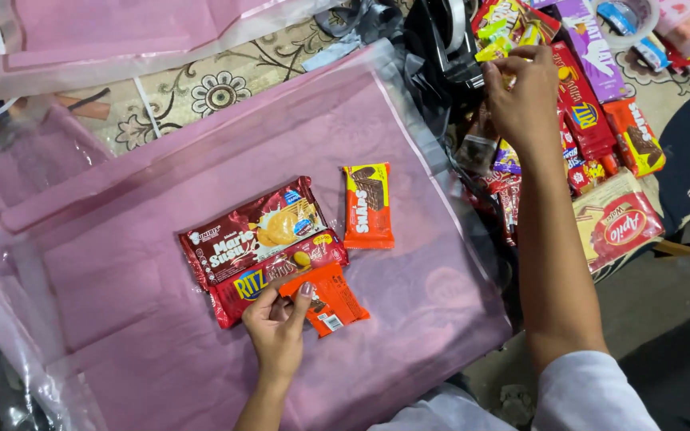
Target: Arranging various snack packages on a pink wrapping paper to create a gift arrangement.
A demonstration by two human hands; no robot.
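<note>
Nearest: my left hand (277,323), fingers loosely curled, thumb & fingertip pressing the orange snack pack (331,299) where it overlaps the long red cracker pack (269,279). Above these, dark-red biscuit pack (253,231); to its right, orange wafer pack (368,205), apart. All lie on pink wrapping sheet (161,319). Farthest: my right hand (525,96), fingers pinched together over the snack pile (600,136); whatever it grips is hidden.

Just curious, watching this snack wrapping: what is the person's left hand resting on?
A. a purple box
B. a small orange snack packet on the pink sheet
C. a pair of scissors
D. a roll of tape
B: the left hand has its fingers on the small orange snack packet, which lies on the pink plastic sheet.
</note>
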